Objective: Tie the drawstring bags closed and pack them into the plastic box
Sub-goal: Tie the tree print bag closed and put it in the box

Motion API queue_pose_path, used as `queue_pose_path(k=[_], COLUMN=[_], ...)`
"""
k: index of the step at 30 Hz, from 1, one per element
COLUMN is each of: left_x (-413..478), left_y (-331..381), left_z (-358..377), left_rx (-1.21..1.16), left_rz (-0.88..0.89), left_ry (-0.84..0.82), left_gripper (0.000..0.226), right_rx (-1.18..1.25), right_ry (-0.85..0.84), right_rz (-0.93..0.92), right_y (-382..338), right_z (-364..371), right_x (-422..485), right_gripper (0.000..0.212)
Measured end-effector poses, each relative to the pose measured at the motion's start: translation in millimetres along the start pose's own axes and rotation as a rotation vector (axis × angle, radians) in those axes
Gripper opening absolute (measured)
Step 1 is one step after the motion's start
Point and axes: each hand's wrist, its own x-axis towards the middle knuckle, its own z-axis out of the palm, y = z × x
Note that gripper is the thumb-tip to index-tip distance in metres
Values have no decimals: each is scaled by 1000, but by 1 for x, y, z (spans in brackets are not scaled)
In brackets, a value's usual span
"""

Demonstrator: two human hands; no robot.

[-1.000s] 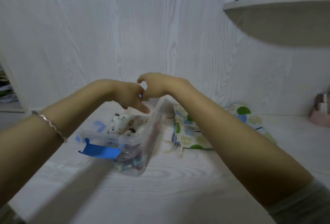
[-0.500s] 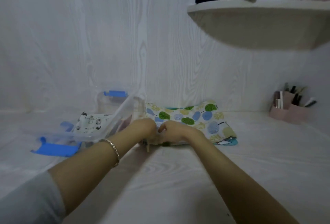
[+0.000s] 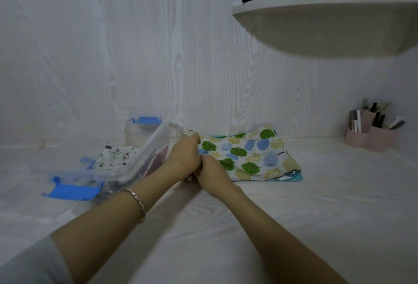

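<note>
A leaf-print drawstring bag (image 3: 248,154) lies flat on the white table, on top of a teal bag (image 3: 294,176) whose edge peeks out beneath. My left hand (image 3: 183,156) grips the bag's left, open end with curled fingers. My right hand (image 3: 213,174) is pressed against the left hand and grips the same end lower down; the strings are hidden by both hands. To the left stands the clear plastic box (image 3: 144,148) with blue clips, and a white cartoon-print bag (image 3: 116,154) lies inside it.
A pink desk organiser (image 3: 371,135) with pens stands at the back right against the wall. A rounded shelf (image 3: 328,26) juts out overhead on the right. A blue box clip (image 3: 72,190) sticks out toward me at the left.
My hands came down from above the box to the leaf-print bag's left end and took hold of it. The camera view swung right and lower.
</note>
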Motion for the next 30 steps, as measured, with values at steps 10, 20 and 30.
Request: queue_pose_path(k=[10,20,30], left_x=[9,-2,-20], left_y=[-1,34,68], left_z=[0,-72,-109], left_rx=[-736,-1022,-805], left_rz=[-323,-275,303], left_ry=[-110,-141,138], left_gripper=[24,78,28], right_rx=[652,966,1093], right_ry=[517,849,911], right_rz=[224,-97,-328], right_y=[-20,-64,-105], right_z=[-48,-149,-206], right_x=[22,32,27], right_gripper=[28,33,29])
